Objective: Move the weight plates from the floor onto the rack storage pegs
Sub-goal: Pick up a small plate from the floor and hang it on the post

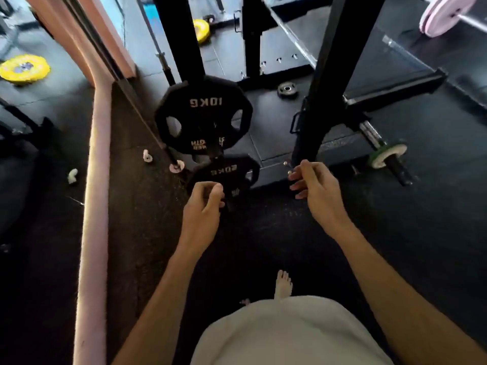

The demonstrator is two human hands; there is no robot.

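Note:
Two black weight plates hang on the left rack upright [181, 38]: a 10 kg plate [203, 114] above and a second black plate [226, 175] just below it. My left hand [203, 206] hovers right in front of the lower plate, fingers loosely curled, holding nothing. My right hand [313, 185] floats to the right of that plate near the foot of the right upright [324, 88], fingers half curled and empty. A small black plate [287, 90] lies on the floor behind the rack. A yellow plate [201, 30] leans farther back.
A mirror with a pink frame [97, 206] runs along the left, showing another yellow plate [25, 68]. A barbell end with a green-white plate [387, 155] lies at right. Pink plates [445, 14] sit top right. My bare foot [283, 284] stands on dark rubber floor.

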